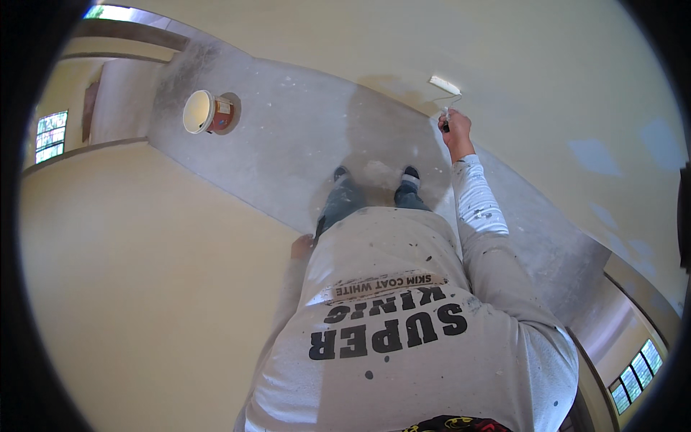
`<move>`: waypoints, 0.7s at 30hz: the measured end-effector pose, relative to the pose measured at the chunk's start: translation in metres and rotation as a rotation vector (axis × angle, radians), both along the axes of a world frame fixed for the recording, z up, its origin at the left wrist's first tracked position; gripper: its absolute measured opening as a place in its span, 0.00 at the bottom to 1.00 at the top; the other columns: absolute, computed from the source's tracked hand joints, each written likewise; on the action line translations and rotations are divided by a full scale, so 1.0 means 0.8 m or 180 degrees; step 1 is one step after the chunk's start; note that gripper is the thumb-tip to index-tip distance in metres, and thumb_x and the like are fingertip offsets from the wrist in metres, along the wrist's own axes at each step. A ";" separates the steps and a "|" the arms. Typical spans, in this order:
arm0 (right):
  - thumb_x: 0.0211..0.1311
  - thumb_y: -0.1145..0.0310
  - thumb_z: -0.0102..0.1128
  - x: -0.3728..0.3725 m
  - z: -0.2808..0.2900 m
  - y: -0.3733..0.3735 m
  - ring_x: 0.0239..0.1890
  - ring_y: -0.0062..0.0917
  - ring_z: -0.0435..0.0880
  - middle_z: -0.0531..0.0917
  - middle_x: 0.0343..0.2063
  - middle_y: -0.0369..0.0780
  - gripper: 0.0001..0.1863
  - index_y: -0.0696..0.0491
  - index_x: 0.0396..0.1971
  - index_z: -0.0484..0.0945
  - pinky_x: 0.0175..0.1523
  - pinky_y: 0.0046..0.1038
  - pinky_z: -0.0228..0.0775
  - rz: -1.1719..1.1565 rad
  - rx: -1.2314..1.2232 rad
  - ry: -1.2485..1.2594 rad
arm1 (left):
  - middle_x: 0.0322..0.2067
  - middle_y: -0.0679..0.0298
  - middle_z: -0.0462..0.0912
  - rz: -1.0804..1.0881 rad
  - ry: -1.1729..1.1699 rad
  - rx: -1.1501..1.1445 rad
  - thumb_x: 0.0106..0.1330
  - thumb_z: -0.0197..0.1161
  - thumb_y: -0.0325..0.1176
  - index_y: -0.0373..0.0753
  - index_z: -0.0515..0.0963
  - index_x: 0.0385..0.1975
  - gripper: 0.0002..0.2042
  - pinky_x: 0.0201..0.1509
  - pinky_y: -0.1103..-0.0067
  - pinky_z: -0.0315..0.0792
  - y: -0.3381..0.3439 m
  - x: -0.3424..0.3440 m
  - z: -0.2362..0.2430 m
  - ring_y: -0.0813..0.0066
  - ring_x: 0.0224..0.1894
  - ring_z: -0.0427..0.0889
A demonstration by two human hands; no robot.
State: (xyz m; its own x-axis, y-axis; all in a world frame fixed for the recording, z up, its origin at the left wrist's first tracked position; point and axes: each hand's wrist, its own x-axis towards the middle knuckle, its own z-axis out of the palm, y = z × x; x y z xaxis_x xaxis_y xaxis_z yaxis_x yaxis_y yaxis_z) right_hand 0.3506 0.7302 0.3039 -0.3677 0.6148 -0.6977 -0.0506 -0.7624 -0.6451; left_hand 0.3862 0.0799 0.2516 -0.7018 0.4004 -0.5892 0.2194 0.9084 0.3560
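Observation:
My right hand [455,133] is closed on the black handle of a paint roller, held out at upper right. Its white roller sleeve [445,85] is at the cream wall [561,65]; whether it touches the surface I cannot tell. My left hand [301,245] hangs low beside my body, partly hidden behind it, and its fingers are unclear. My sleeves and shirt are pale and spotted with paint.
A white bucket [209,112] with a red label stands on the grey, speckled floor [281,129] to the upper left of my dark shoes. A second cream wall [137,273] runs along the left. Barred windows [50,135] and openings show at both far ends.

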 end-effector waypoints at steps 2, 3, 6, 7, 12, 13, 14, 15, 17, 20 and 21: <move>0.72 0.73 0.52 -0.003 0.021 0.000 0.18 0.24 0.75 0.75 0.22 0.39 0.04 0.57 0.38 0.73 0.21 0.26 0.66 0.0074 0.0059 0.0000 | 0.51 0.62 0.86 0.0532 -0.0464 0.0415 0.66 0.64 0.42 0.47 0.87 0.39 0.10 0.56 0.68 0.79 -0.006 -0.002 0.011 0.61 0.51 0.85; 0.72 0.72 0.52 0.002 0.032 -0.002 0.19 0.24 0.75 0.76 0.22 0.39 0.04 0.57 0.38 0.72 0.20 0.26 0.66 0.0112 0.0122 -0.0004 | 0.51 0.62 0.86 0.1226 -0.0998 0.0871 0.66 0.63 0.41 0.47 0.87 0.39 0.10 0.57 0.68 0.79 -0.013 -0.005 0.017 0.61 0.52 0.85; 0.73 0.71 0.53 0.015 0.102 -0.026 0.19 0.23 0.75 0.76 0.23 0.39 0.05 0.57 0.38 0.73 0.20 0.25 0.66 0.0093 0.0371 0.0091 | 0.51 0.61 0.86 0.1165 -0.0816 0.0586 0.67 0.61 0.40 0.46 0.86 0.41 0.11 0.58 0.68 0.78 0.002 -0.007 0.012 0.62 0.53 0.84; 0.73 0.71 0.53 0.019 0.124 -0.037 0.19 0.23 0.75 0.76 0.23 0.39 0.06 0.58 0.38 0.73 0.20 0.25 0.66 0.0059 0.0450 0.0139 | 0.51 0.60 0.86 0.0921 -0.0643 0.0428 0.67 0.60 0.40 0.45 0.86 0.42 0.12 0.58 0.68 0.78 0.001 -0.007 -0.002 0.62 0.53 0.84; 0.73 0.70 0.53 0.030 0.163 -0.091 0.18 0.22 0.74 0.76 0.22 0.38 0.06 0.58 0.41 0.74 0.20 0.24 0.65 0.0072 0.0564 0.0351 | 0.52 0.57 0.85 0.0330 -0.0397 0.0259 0.69 0.57 0.41 0.40 0.85 0.47 0.16 0.60 0.68 0.76 -0.079 -0.025 -0.119 0.59 0.55 0.83; 0.73 0.70 0.53 0.030 0.162 -0.099 0.18 0.22 0.74 0.76 0.22 0.38 0.06 0.58 0.41 0.75 0.20 0.24 0.65 0.0050 0.0570 0.0403 | 0.53 0.56 0.85 0.0231 -0.0368 0.0247 0.69 0.56 0.42 0.39 0.85 0.47 0.17 0.60 0.68 0.76 -0.092 -0.035 -0.132 0.58 0.56 0.83; 0.73 0.70 0.54 0.032 0.161 -0.101 0.19 0.22 0.74 0.76 0.23 0.38 0.06 0.58 0.42 0.74 0.20 0.24 0.65 0.0034 0.0646 0.0383 | 0.53 0.55 0.84 0.0473 -0.0474 0.0264 0.69 0.56 0.42 0.39 0.85 0.48 0.17 0.60 0.67 0.76 -0.069 -0.044 -0.135 0.57 0.56 0.82; 0.72 0.70 0.55 0.034 0.158 -0.103 0.19 0.22 0.74 0.76 0.24 0.38 0.07 0.57 0.42 0.74 0.20 0.23 0.64 0.0023 0.0711 0.0366 | 0.53 0.54 0.84 0.0718 -0.0580 0.0267 0.70 0.55 0.42 0.39 0.85 0.48 0.17 0.61 0.67 0.75 -0.046 -0.051 -0.136 0.56 0.56 0.82; 0.72 0.70 0.55 0.031 0.162 -0.107 0.19 0.22 0.73 0.76 0.24 0.39 0.07 0.57 0.43 0.74 0.21 0.23 0.65 0.0043 0.0683 0.0375 | 0.54 0.53 0.84 0.1146 -0.0714 0.0340 0.71 0.53 0.43 0.39 0.84 0.50 0.18 0.61 0.65 0.75 -0.050 -0.053 -0.130 0.54 0.57 0.82; 0.72 0.71 0.55 0.027 0.163 -0.108 0.19 0.22 0.73 0.75 0.24 0.40 0.07 0.58 0.44 0.74 0.20 0.23 0.65 -0.0001 0.0671 0.0371 | 0.55 0.51 0.83 0.1017 -0.0780 0.0363 0.72 0.51 0.45 0.40 0.82 0.54 0.21 0.62 0.63 0.73 -0.041 -0.061 -0.112 0.53 0.57 0.82; 0.72 0.71 0.54 0.028 0.156 -0.097 0.19 0.22 0.73 0.75 0.24 0.40 0.07 0.59 0.44 0.74 0.20 0.23 0.65 -0.0065 0.0754 0.0324 | 0.56 0.51 0.82 0.0576 -0.0772 0.0160 0.73 0.51 0.46 0.40 0.81 0.55 0.21 0.62 0.63 0.73 -0.004 -0.066 -0.091 0.53 0.58 0.81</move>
State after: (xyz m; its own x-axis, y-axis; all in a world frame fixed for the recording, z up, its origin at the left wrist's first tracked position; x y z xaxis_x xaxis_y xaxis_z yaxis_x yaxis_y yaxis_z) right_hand 0.3733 0.6523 0.4288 -0.4146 0.7647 -0.4934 -0.1381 -0.5888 -0.7964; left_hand 0.3333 0.0765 0.1790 -0.6056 0.3145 -0.7310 -0.0414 0.9049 0.4236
